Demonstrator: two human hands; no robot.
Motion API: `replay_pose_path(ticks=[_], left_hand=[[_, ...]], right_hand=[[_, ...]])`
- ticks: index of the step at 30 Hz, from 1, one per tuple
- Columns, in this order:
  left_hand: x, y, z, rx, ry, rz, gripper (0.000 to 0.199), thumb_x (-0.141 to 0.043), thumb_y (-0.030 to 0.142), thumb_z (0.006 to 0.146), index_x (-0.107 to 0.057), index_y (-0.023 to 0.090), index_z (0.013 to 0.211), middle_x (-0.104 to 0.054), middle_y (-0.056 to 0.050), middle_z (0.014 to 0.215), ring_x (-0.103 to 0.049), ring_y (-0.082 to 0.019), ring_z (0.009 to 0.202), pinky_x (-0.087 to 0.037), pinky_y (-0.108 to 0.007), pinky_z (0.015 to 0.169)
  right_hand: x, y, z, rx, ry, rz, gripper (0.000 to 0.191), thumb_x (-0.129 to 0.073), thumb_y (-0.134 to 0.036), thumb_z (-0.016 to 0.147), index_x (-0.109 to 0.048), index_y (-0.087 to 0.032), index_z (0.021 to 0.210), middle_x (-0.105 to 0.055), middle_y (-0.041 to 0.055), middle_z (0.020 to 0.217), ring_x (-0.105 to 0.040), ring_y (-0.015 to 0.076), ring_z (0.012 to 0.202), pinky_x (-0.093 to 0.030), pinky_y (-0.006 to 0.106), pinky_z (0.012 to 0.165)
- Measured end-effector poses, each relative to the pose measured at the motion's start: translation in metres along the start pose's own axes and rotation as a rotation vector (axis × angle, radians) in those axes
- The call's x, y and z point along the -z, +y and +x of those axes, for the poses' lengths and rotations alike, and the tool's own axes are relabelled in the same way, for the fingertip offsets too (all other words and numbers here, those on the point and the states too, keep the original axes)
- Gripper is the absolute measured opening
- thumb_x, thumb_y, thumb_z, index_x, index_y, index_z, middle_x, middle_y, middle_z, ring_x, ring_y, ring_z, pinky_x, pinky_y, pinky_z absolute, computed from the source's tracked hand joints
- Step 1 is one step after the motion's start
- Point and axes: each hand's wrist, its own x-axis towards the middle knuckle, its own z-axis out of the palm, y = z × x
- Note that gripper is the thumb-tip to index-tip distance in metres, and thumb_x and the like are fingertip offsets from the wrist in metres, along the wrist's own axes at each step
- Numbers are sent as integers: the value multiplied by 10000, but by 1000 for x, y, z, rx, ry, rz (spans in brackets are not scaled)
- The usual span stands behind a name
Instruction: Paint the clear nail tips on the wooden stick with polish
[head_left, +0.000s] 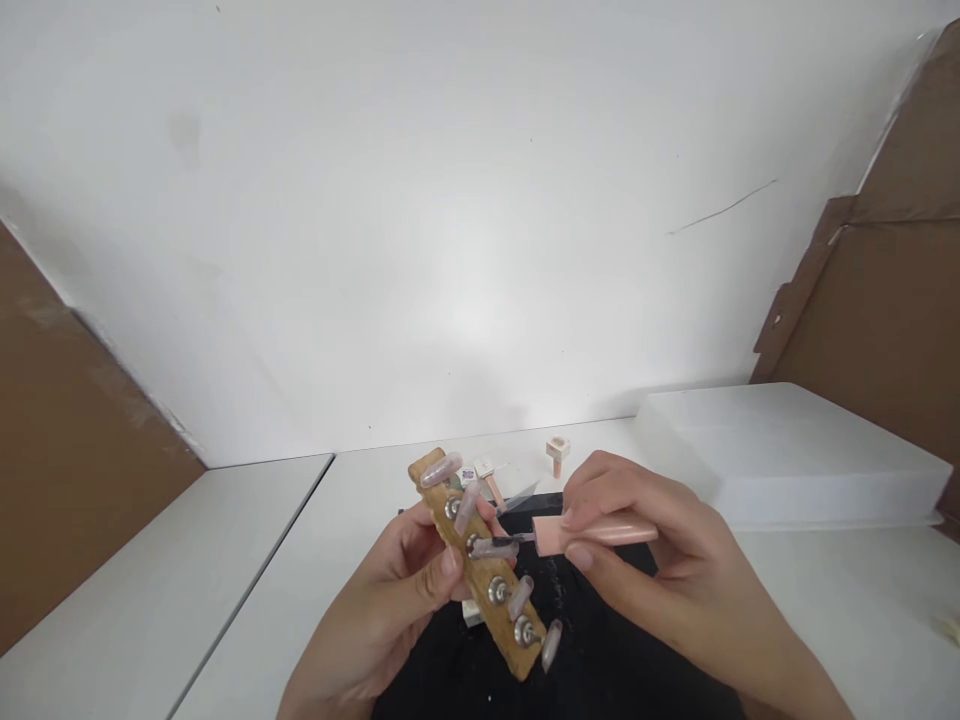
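Note:
My left hand (pixel 409 580) is closed around a wooden nail-tip stand (pixel 487 598), which it holds tilted above a black mat (pixel 600 655). Several pale, translucent false nails (pixel 523 597) stand off the wood on small silver mounts (pixel 523 630). Between the fingers of my right hand (pixel 637 530) is the pink cap of a nail polish brush (pixel 592 533). Its dark bristles lie against the middle false nail (pixel 491 549), pointing left. The left fingertips behind the wood are partly hidden.
Behind the stand are small pink-stemmed pieces with white square tops (pixel 557 450) and a clear pointed sheet (pixel 521 497). A white box (pixel 787 450) stands at the right. Brown cardboard (pixel 885 300) flanks the white wall. A dark seam (pixel 255 580) crosses the table at left.

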Motion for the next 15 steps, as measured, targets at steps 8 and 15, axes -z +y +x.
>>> replay_pose_path(ticks=[8, 15], left_hand=[[-2, 1, 0, 4, 30, 19, 216, -678, 342, 675, -676, 234, 863, -585, -11, 864, -559, -150, 796, -443, -263, 717], [-3, 0, 1, 10, 10, -12, 214, -669, 329, 687, -669, 236, 879, -584, -12, 865, -576, -164, 820, -449, -269, 727]], right_hand=[[1, 1, 1, 25, -6, -24, 203, -530, -30, 768, -555, -226, 819, -545, 3, 721, -536, 139, 644, -445, 253, 563], [3, 1, 1, 32, -13, -39, 272, -526, 27, 702, -566, -224, 799, -556, 6, 731, -543, 140, 644, -450, 246, 560]])
